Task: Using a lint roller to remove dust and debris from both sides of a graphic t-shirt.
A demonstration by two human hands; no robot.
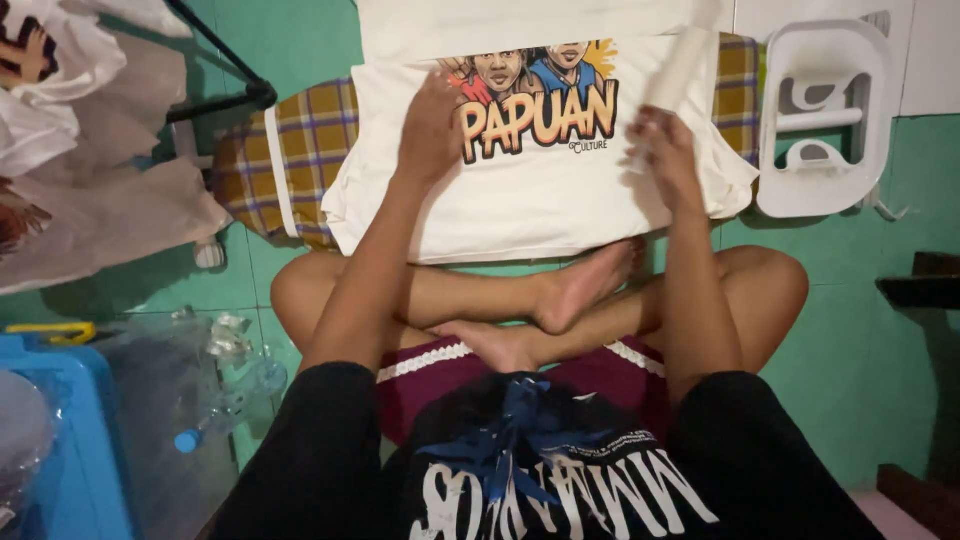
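Observation:
A white printed T-shirt (540,190) lies flat on a yellow plaid board (290,150) on the green floor in front of my crossed legs. My left hand (432,125) presses flat on the shirt's left side, beside the colourful print. My right hand (665,150) is closed around a white cylinder-shaped roll (680,65) that slants up and away over the shirt's right side.
A white plastic holder (825,120) stands right of the board. Clear plastic bags with folded garments (90,170) lie at the left. A blue bin (60,440), clear plastic sheets and a bottle (225,400) sit at lower left. Dark furniture edges (920,290) are at the right.

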